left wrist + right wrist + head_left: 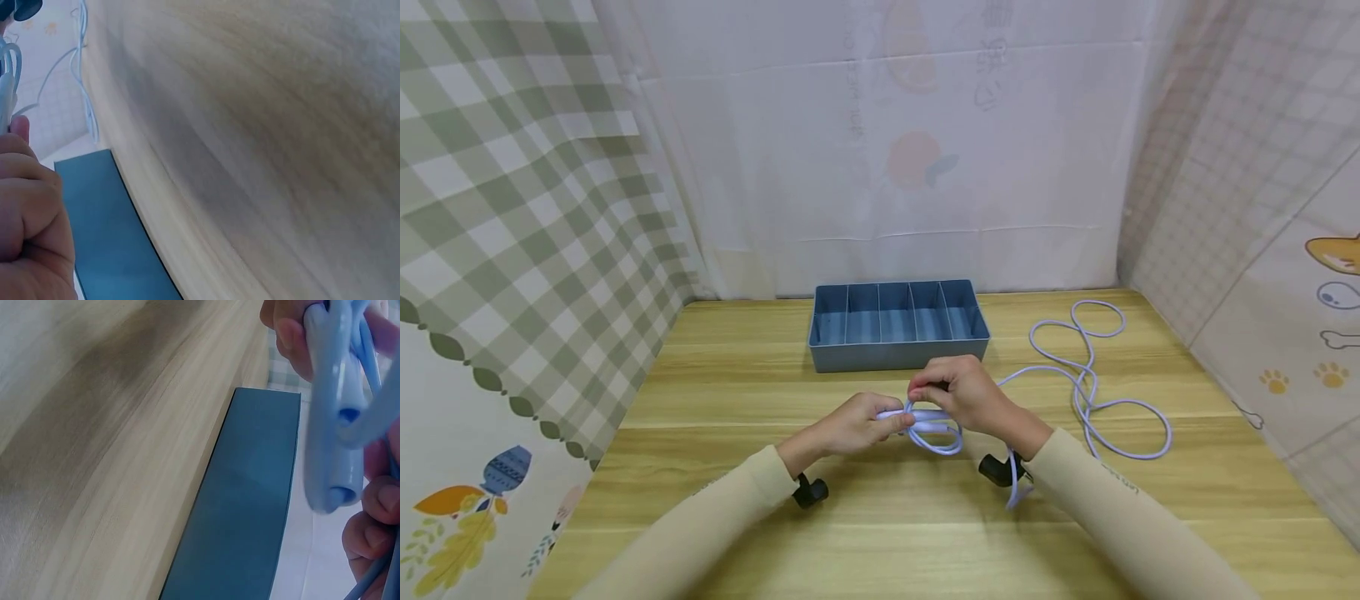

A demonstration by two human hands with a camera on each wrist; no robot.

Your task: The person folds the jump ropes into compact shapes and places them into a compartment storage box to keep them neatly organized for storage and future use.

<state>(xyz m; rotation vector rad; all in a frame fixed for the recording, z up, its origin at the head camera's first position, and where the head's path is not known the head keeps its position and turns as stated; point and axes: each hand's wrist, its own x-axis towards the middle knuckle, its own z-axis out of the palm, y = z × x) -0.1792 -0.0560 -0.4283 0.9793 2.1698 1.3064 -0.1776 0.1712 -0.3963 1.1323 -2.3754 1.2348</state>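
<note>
My left hand (867, 422) grips the two pale lavender handles (931, 415) of a skipping rope, held side by side above the table. Part of the rope (322, 437) loops around the handles, close to the lens in the right wrist view. With thumb and fingertips my right hand (964, 395) pinches the rope just above the left thumb. The rest of the cord (1168, 431) trails from there across the right side of the table in loose loops. In the left wrist view the left fingers (31, 200) are curled, and the handles are mostly cut off.
Behind the hands stands a blue-grey tray (898, 357) with several compartments, near the back of the wooden table (737, 358). Curtains hang at the back and both sides. Dark wrist cameras (810, 492) sit under both wrists.
</note>
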